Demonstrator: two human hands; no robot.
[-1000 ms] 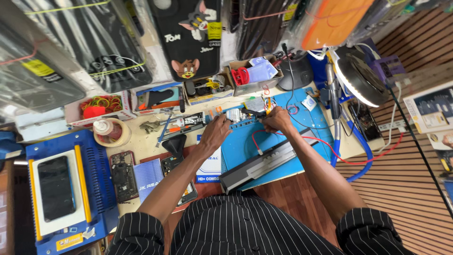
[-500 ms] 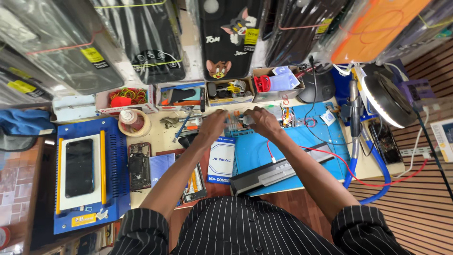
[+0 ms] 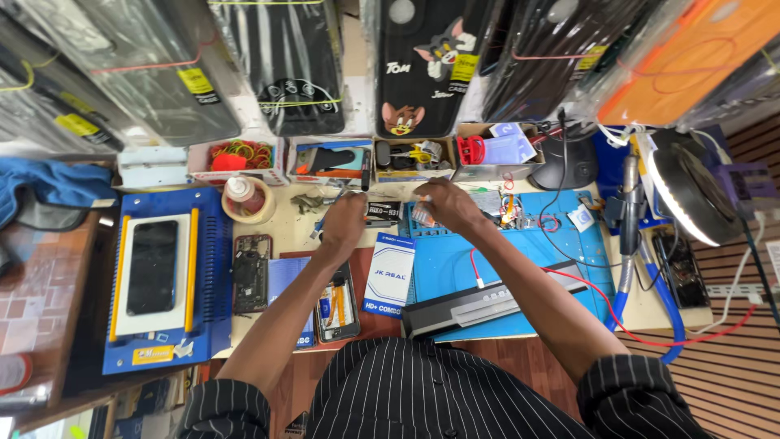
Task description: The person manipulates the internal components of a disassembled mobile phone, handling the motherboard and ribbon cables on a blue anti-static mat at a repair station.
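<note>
My left hand hovers over the beige bench just left of the blue work mat. Its fingers are curled and hide whatever is under them. A thin blue tool pokes out beside it. My right hand is at the mat's back left corner, pinching a small pale part. A small black box lies between the two hands. A white flat box and an opened phone lie below my left forearm.
A blue machine with a phone on it stands at left, a second opened phone beside it. A dark bar-shaped device with a red wire lies on the mat. Small parts boxes line the back; a ring lamp is at right.
Both hands have shifted left, from the back middle of the mat to its left corner and the bench beside it. The view has swung left too.
</note>
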